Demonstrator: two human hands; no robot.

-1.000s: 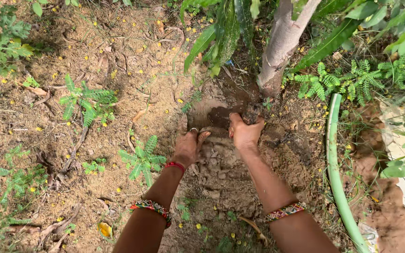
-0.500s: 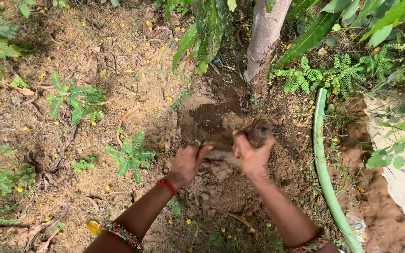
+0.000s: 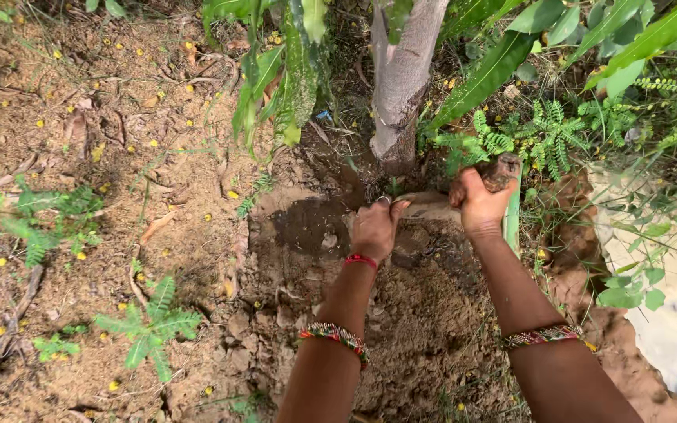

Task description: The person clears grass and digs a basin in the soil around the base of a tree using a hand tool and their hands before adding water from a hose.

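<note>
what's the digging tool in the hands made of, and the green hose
Digging tool: the flat blade looks like dull metal caked with soil; its handle end is dark, rough, possibly wood, hard to tell. Green hose: smooth, slightly glossy, probably plastic or rubber.

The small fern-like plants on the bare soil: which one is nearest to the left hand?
The small plant at lower left, beside the dug earth, is nearest the left hand. The other plant stands farther away, near the left edge.

Bare soil (image 3: 197,180) (yellow petals (image 3: 233,194) scattered).
</note>
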